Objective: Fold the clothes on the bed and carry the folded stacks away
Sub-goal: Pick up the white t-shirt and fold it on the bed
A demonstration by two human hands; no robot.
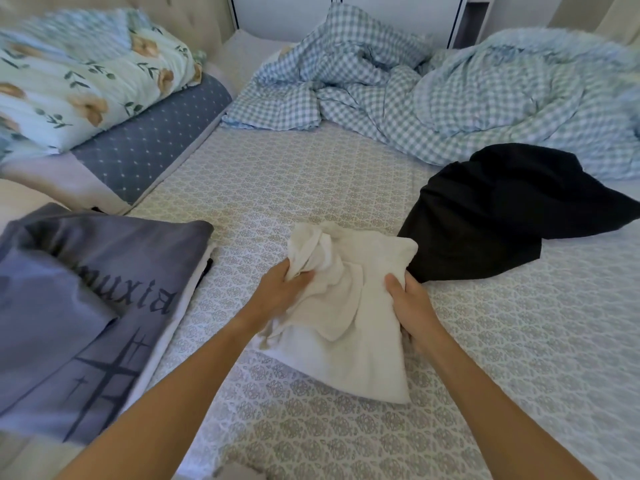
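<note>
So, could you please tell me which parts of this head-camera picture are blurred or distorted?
Head view: the floral pillow at top left is motion-smeared, and so is the grey printed garment; the white garment and both hands, left and right, are fairly sharp; wide-angle bending curves the frame's edges; soft, even light, no glare.

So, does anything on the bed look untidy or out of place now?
Yes. The black garment lies crumpled and unfolded beside the white cloth, which both hands, left hand and right hand, are gripping. The checked blanket is bunched up behind them.
</note>
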